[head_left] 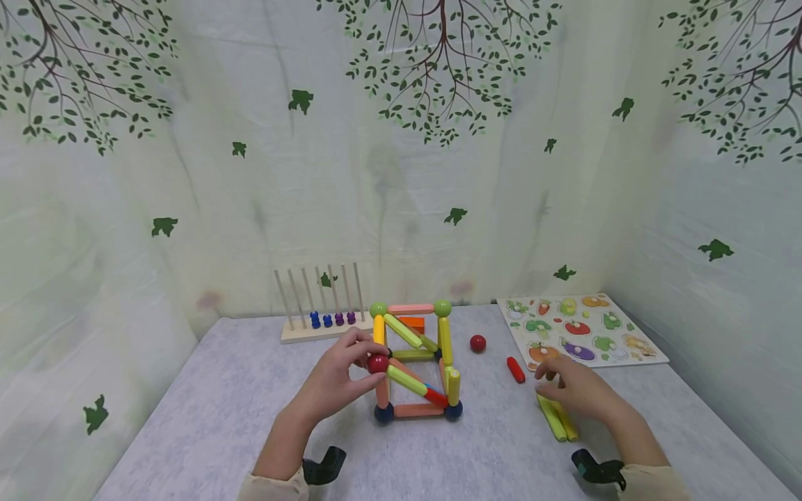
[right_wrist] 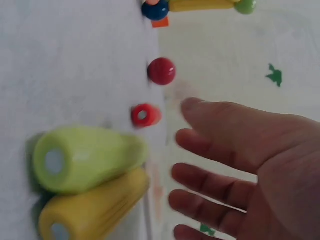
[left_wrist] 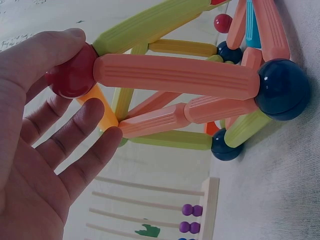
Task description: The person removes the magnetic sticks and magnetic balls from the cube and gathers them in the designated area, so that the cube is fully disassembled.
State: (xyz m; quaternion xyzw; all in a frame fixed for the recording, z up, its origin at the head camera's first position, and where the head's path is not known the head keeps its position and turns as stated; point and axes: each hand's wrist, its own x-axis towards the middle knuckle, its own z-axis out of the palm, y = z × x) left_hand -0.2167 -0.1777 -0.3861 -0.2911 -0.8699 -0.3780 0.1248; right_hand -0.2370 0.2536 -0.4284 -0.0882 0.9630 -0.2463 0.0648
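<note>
A frame of magnetic rods and balls stands mid-table in the head view. My left hand [head_left: 335, 376] pinches the red ball [head_left: 378, 363] at its near left corner, thumb on one side. From that ball a salmon rod [left_wrist: 175, 75] runs to a dark blue ball [left_wrist: 284, 90], and a lime rod [left_wrist: 150, 25] slants away. My right hand [head_left: 579, 390] hovers with loosely bent fingers, holding nothing, by a lime rod [right_wrist: 85, 160] and a yellow rod [right_wrist: 95, 205] lying side by side. Close by lie a short red rod [head_left: 516, 369] and a loose red ball [head_left: 478, 343].
A wooden peg rack [head_left: 326, 334] with blue and purple beads stands behind the frame on the left. At the back right lies a vegetable picture board [head_left: 617, 351]. An orange block [head_left: 412, 324] sits behind the frame. Leaf-printed curtains [head_left: 401, 174] border the table [head_left: 207, 417].
</note>
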